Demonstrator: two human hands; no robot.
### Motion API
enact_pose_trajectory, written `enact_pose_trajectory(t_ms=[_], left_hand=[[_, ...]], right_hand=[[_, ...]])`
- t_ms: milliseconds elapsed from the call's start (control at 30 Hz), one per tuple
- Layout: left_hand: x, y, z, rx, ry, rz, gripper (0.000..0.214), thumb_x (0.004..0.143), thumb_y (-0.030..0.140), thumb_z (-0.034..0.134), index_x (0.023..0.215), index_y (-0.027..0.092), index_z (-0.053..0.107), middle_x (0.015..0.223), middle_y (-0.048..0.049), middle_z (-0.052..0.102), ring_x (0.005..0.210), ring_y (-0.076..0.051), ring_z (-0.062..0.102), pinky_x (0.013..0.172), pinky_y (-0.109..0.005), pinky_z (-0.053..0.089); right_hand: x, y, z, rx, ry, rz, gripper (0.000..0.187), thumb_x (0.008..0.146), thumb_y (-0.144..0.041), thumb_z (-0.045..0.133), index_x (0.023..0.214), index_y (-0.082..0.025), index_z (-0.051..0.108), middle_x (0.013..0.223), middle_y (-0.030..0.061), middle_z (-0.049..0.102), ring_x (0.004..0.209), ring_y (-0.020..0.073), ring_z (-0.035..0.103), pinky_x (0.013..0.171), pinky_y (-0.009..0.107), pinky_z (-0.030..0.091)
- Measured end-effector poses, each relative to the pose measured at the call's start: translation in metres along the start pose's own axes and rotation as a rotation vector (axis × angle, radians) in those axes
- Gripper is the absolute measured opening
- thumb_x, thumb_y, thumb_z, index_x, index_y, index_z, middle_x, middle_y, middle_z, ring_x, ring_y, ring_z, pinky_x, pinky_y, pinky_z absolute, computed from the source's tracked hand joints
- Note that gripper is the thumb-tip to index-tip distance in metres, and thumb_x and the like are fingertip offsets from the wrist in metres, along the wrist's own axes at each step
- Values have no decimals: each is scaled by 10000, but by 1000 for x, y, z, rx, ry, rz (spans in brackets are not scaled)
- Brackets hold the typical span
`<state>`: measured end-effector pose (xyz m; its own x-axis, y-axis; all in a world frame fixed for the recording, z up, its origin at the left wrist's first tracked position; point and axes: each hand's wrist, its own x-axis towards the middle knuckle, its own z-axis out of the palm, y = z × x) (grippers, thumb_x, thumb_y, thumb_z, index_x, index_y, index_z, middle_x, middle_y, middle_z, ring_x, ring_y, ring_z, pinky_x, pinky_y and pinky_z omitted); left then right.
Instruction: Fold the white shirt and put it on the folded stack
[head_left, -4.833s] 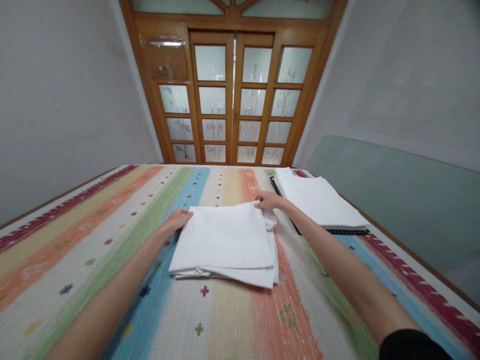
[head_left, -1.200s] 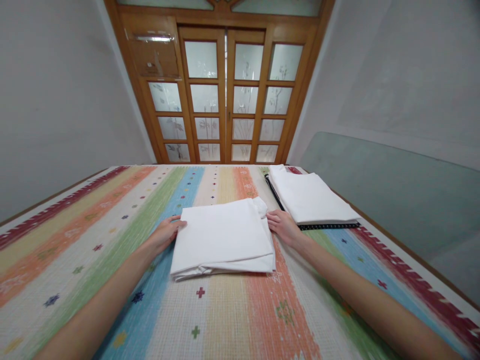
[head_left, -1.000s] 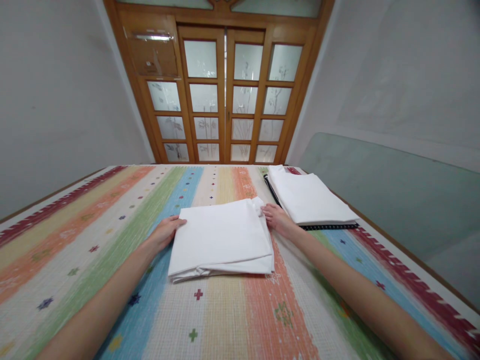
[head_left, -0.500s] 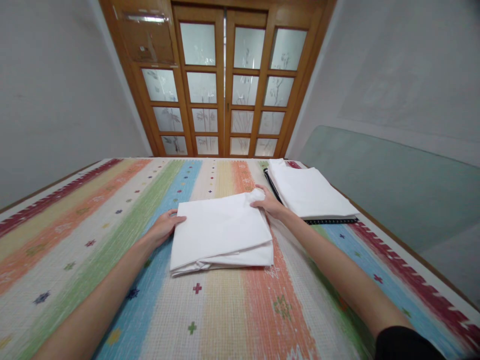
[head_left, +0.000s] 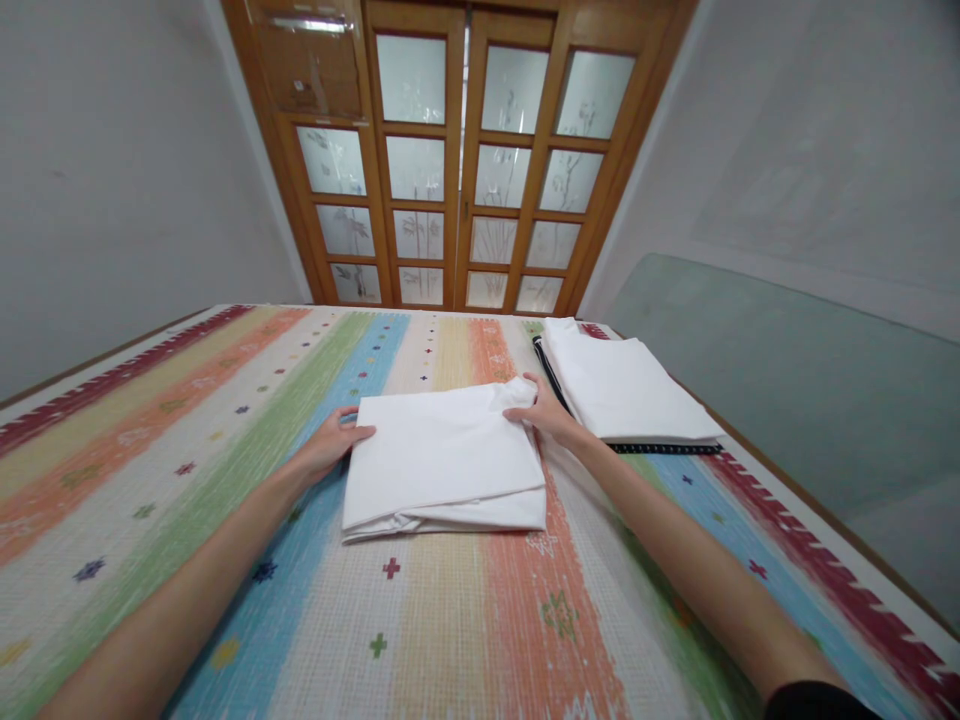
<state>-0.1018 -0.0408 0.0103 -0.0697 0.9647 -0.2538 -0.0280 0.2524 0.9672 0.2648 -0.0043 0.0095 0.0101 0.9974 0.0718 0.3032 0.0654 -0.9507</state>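
A folded white garment, probably a shirt, lies flat in front of me, its loose layered edge facing me. My left hand grips its left edge, thumb on top and fingers underneath. At the upper right corner, where the cloth is bunched, my right hand pinches the garment between thumb and fingers. The undersides of both hands' fingers are partly hidden by the cloth.
To the right lies a stack of folded white cloth over a black dotted piece. A striped colourful cover spreads beneath everything. A pale green headboard-like panel runs along the right wall. Wooden glazed doors stand beyond the far edge.
The view has tilted and shifted slightly. Both hands keep their hold on the folded white garment, which has barely moved.
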Motion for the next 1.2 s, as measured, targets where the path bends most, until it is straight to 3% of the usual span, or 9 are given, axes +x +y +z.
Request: enact_pose_trajectory(t_ms=[200, 467, 567, 633, 733, 800, 900, 1033, 1200], left_hand=[[-20, 10, -6, 190, -65, -106, 776, 681, 253, 826, 1321, 156, 398, 903, -110, 731, 711, -224, 713, 596, -298, 570], [-37, 2, -10, 284, -272, -83, 1103, 536, 375, 884, 1400, 187, 224, 967, -97, 726, 873, -279, 706, 782, -414, 563], [-43, -1, -11, 426, -188, 39, 1130, 529, 387, 858, 1423, 170, 201, 1240, -189, 610, 1015, -318, 660, 866, -471, 536], [-51, -3, -8, 649, -27, 253, 1067, 552, 393, 831, 1417, 151, 255, 1373, -228, 483, 1112, -357, 599, 925, -522, 494], [-67, -7, 0, 898, 77, 653, 754, 685, 423, 751, 1319, 173, 430, 1379, -169, 480, 1235, -347, 496, 1050, -539, 380], [-78, -10, 8, 962, -53, 812, 471, 809, 439, 656, 1199, 207, 532, 1253, -102, 581, 1193, -288, 525, 1049, -492, 383], [-90, -12, 20, 1011, -276, 855, 273, 901, 427, 563, 1062, 209, 591, 1027, -54, 645, 999, -221, 594, 915, -401, 460], [-96, -15, 32, 1091, -401, 861, 240, 905, 425, 563, 938, 190, 599, 874, -38, 611, 825, -195, 581, 741, -320, 459], [-95, -27, 39, 1142, -423, 906, 129, 884, 308, 579, 856, 189, 540, 818, -21, 597, 739, -173, 562, 659, -278, 418]], right_hand=[[-14, 0, -12, -154, -53, 57, 935, 576, -366, 851, 1359, -186, 373, 1102, 99, 656, 920, 237, 656, 851, 382, 524], [-32, 17, -7, -67, -182, 47, 988, 587, -246, 780, 1397, -190, 216, 996, 50, 661, 850, 228, 665, 746, 379, 547], [-41, 13, -6, -267, -17, -124, 934, 559, -174, 759, 1374, -177, 301, 1040, 77, 615, 859, 233, 630, 762, 389, 526], [-51, 4, -6, -437, 115, -334, 812, 591, -185, 753, 1322, -165, 400, 1048, 93, 590, 865, 235, 596, 784, 397, 502], [-71, -12, -6, -533, 1, -656, 434, 767, -275, 686, 1166, -178, 544, 949, 72, 602, 827, 209, 565, 780, 370, 472], [-86, -20, -4, -597, -187, -828, 228, 847, -322, 632, 1034, -192, 610, 901, 65, 622, 833, 204, 556, 792, 364, 446], [-101, -24, 0, -766, -348, -987, 186, 851, -340, 633, 951, -184, 642, 927, 82, 640, 876, 214, 537, 803, 364, 405], [-109, -18, 6, -1018, -366, -1041, 73, 878, -217, 570, 880, -170, 626, 852, 68, 619, 809, 190, 508, 744, 329, 355], [-116, -3, 11, -1150, -302, -1236, 234, 942, -103, 448, 751, -159, 570, 721, 43, 556, 683, 170, 444, 644, 320, 286]])
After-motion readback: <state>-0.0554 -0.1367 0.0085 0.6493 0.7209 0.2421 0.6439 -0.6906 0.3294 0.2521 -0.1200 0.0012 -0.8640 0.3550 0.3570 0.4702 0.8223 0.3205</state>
